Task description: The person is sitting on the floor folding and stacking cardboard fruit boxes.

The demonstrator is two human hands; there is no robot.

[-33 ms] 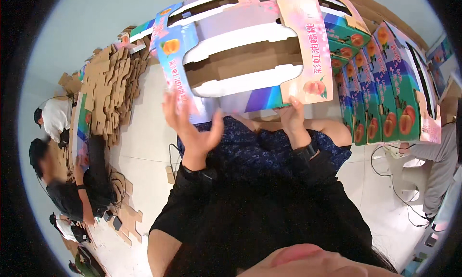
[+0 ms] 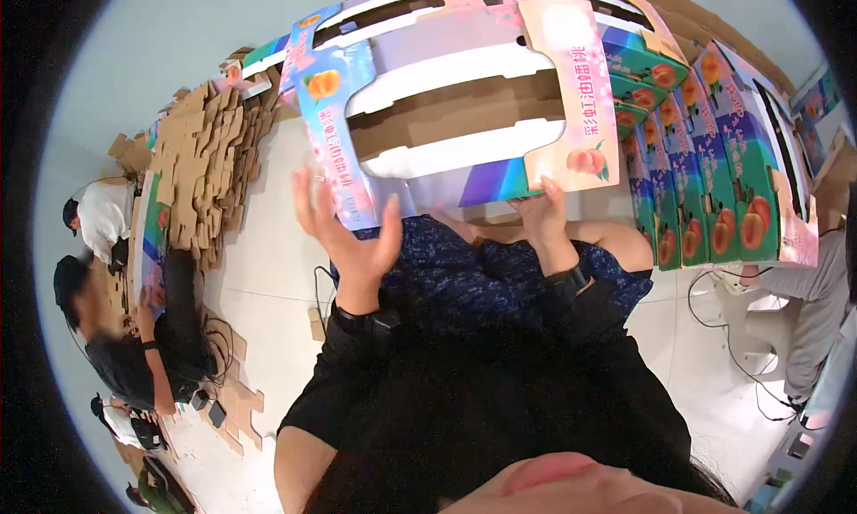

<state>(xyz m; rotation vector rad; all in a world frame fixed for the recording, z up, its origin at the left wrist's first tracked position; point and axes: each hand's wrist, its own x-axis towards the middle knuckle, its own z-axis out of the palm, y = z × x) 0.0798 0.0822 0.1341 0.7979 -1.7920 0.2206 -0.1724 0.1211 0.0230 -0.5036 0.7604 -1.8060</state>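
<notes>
that half-folded printed fruit carton [image 2: 464, 112] looks light but floppy, held up just past the left hand [image 2: 350, 237]'s spread fingers while the right hand [image 2: 544, 215] pinches its lower edge, so grip the flaps

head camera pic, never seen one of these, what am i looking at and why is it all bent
The camera sits on a person's head and looks down at their own bare hands; its fisheye lens bends straight edges. The left hand is open against the printed side flap of a cardboard fruit box that is only partly folded up. The right hand grips the box's lower edge. The box is raised above the person's lap. To the right stands a row of finished boxes. To the left lies a stack of flat cardboard blanks, with other people sitting beside it.
</notes>
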